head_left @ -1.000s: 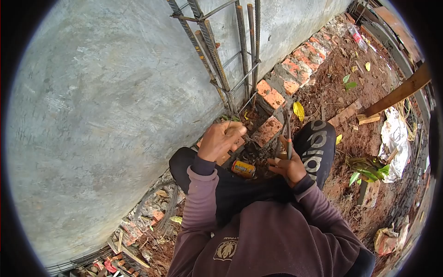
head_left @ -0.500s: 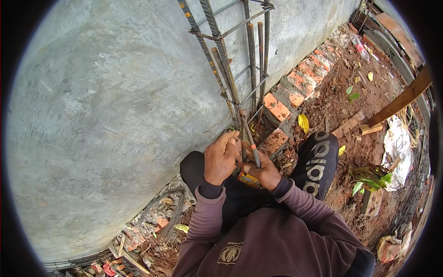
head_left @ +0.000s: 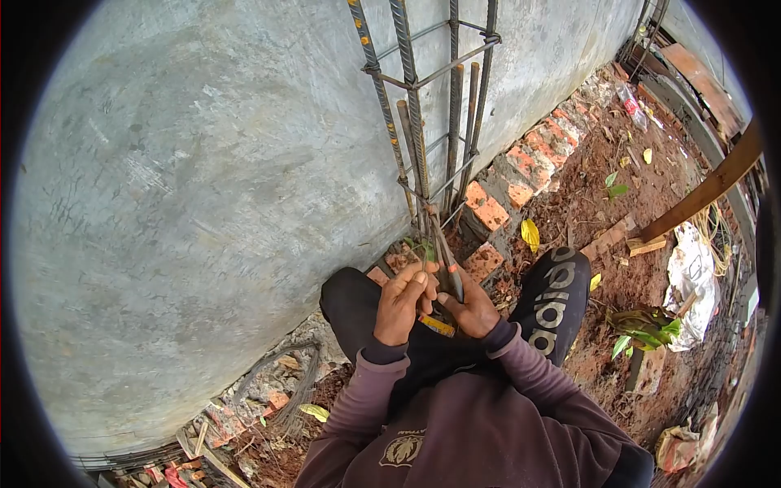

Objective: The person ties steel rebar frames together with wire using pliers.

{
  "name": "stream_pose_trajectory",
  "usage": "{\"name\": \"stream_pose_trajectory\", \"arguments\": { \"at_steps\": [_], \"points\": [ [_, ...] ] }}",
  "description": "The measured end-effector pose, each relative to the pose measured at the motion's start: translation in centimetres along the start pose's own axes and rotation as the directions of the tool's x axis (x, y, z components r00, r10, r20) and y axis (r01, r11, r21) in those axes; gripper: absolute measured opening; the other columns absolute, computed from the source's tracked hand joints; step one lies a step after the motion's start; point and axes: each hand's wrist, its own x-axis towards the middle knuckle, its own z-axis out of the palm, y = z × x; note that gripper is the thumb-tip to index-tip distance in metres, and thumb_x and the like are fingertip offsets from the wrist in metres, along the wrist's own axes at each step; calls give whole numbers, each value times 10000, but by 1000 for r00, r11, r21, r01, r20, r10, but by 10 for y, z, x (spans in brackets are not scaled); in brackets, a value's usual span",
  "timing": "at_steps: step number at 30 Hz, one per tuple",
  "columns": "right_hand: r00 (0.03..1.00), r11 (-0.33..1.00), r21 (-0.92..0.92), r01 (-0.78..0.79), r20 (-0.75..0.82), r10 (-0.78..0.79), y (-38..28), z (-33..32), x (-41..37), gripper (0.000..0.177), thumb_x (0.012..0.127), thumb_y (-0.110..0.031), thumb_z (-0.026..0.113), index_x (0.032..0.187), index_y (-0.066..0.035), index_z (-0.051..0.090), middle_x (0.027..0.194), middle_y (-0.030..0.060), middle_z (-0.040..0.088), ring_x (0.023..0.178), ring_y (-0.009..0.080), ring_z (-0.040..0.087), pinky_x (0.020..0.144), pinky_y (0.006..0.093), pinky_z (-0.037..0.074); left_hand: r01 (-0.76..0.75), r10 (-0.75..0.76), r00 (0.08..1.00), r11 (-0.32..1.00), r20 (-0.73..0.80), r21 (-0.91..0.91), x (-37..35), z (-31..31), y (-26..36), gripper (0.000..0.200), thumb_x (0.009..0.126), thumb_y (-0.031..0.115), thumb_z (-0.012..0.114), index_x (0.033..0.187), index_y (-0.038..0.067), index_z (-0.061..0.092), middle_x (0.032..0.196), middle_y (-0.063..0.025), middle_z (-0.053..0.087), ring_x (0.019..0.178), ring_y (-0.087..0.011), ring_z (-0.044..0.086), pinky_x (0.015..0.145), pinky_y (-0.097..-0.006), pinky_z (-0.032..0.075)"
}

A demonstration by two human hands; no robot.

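Note:
My right hand is closed around the handles of a pair of pincers. Their jaws point away from me, at the foot of a rebar column cage tied with square stirrups. Just left of the pincers is my left hand, thumb and fingertips pinched together; what they hold, if anything, is too small to make out. A bit of green leaf shows beyond those fingertips. Below the hands, a small yellow packet lies between my legs, partly hidden.
A grey plastered wall rises behind the cage. Bricks run along its base. Thin wire lies in a bundle at lower left. On the soil to the right are a slanting wooden post, a white sack and leaves.
The view has shifted slightly, so the cage appears farther right and lower. My left fingertips have come down a little, away from the cage's foot. The right hand still grips the pincers.

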Motion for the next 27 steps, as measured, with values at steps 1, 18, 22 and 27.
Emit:
{"name": "stream_pose_trajectory", "arguments": {
  "at_steps": [1,18,22,27],
  "points": [
    [997,999,-17,-52,47,53,-5,-3,0,520,897,-65,613,1376,-15,416,1079,61,585,951,157,558,847,303,464,0,0,1000,1000,14,-31,-1,1,-1,298,1028,182,438,1199,-13,584,758,-6,571,587,-53,500,528,-197,399],
    [960,491,-854,-175,-36,279,-111,-65,7,527,709,-194,794,1116,18,534,1105,154,570,949,276,606,789,407,514,-26,-95,984,764,-153,-644,91,79,-7,249,934,318,637,873,88,564,732,-8,551,671,-151,598,660,-324,567],
    [958,-12,-995,-95,-88,-273,-119,-40,-13,590,732,-94,674,1274,30,473,1189,195,503,1108,331,484,949,440,357,-114,-118,964,629,-239,-769,98,101,-3,244,956,309,614,866,95,538,737,0,548,662,-137,593,644,-314,567],
    [935,-89,-996,11,42,-352,-96,-83,18,460,803,-48,570,1258,-12,513,919,127,516,823,274,513,731,395,403,-170,-78,959,615,-274,-770,110,110,-12,289,957,333,607,836,76,550,796,-65,614,717,-181,625,713,-333,566]
  ]
}}
